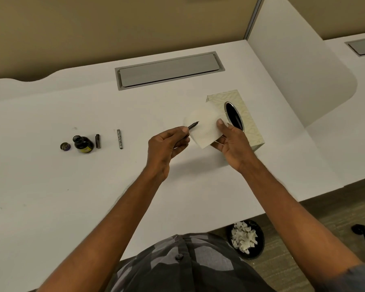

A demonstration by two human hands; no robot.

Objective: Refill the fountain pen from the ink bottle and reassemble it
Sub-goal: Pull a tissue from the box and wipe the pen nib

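My left hand (167, 145) grips the dark nib section of the fountain pen (192, 125), its tip pointing up and right against a white tissue (204, 127). My right hand (233, 144) holds that tissue from behind, thumb on its right edge. Far left on the white desk (51, 186) stands the open ink bottle (83, 143), with its round cap (65, 146) lying just left of it. A short dark pen part (97, 141) lies right of the bottle. Further right lies a slim silver patterned pen barrel (120, 138).
A pale patterned tissue box (249, 121) with a dark oval opening sits behind my right hand. A grey cable hatch (169, 69) is set into the desk at the back. On the floor below the desk edge stands a black bin (246, 239) holding crumpled tissues.
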